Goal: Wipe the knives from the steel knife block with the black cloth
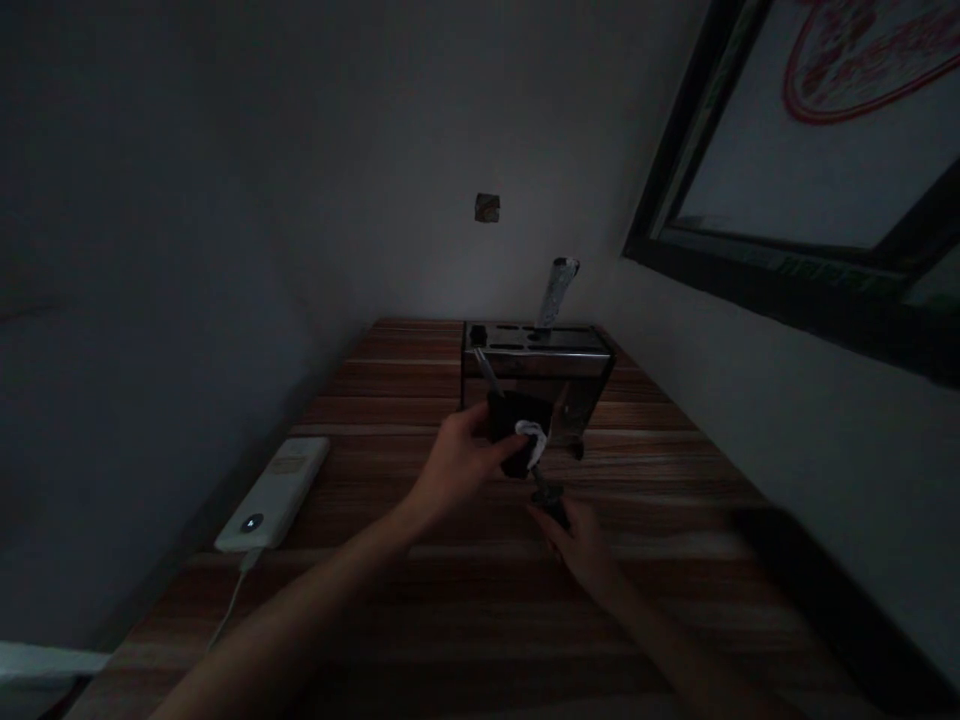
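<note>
In the head view the scene is very dim. A wooden table (420,620) with striped grain runs away from the camera into a corner between two plain walls.

Both forearms reach in from the near edge and meet over the middle of the table. The left hand (457,465) is curled around a dark object (510,415), with the thumb and fingers closed on its sides. A white patch (531,440) shows on the object's lower right side, and a thin rod (486,372) sticks up and back from its top. What the object is cannot be told in this light.

The right hand (581,545) is just below and to the right of it. Its fingertips are drawn narrow and pinch a small dark piece (551,500) that hangs just under the white patch. Whether that piece joins the dark object cannot be made out.

Right behind the hands, near the far edge, stands a metal box (536,365) with slots in its top. A silvery thing (559,290) stands upright in one of the far slots.

By the left edge lies a white power bank (274,495), with a cable (232,600) running from its near end towards the near-left corner. A blurred dark shape (825,590) lies along the right edge.

On the far wall is a small square fitting (487,207), and on the right wall hangs a dark-framed picture (825,200).
</note>
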### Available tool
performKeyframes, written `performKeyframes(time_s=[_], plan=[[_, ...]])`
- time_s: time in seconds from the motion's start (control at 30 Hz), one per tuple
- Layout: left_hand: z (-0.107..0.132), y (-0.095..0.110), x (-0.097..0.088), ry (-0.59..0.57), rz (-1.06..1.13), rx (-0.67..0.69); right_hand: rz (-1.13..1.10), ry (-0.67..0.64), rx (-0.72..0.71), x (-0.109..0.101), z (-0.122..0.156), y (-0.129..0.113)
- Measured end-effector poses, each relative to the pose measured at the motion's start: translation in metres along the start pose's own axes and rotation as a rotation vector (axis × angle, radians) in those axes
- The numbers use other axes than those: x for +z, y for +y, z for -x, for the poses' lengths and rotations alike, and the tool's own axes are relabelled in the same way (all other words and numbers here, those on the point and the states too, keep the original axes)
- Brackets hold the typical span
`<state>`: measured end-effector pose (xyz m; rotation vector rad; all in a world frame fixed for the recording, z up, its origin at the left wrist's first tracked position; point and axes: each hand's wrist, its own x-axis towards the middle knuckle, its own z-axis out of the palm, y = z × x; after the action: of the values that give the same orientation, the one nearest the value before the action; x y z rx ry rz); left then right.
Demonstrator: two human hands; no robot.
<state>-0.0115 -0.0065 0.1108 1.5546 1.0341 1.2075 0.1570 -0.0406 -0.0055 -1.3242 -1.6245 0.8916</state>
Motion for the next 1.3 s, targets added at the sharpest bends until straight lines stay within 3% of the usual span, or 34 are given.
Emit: performKeyframes(time_s=[0.13, 0.33, 1.0, 1.3], plan=[[0.011, -0.025, 0.023, -0.126, -0.107, 0.046, -0.011, 0.007, 0.030, -0.001, 0.000, 0.000], [0.018, -0.048, 0.038, -0.120, -0.202, 0.103, 0.000, 0.017, 0.043, -0.002, -0.001, 0.001], [0.015, -0.040, 0.032, -0.159, -0.196, 0.082, 0.006, 0.023, 0.043, -0.001, -0.002, 0.003], [0.008, -0.025, 0.020, -0.100, -0.264, 0.069, -0.005, 0.010, 0.002, -0.002, -0.003, -0.002]])
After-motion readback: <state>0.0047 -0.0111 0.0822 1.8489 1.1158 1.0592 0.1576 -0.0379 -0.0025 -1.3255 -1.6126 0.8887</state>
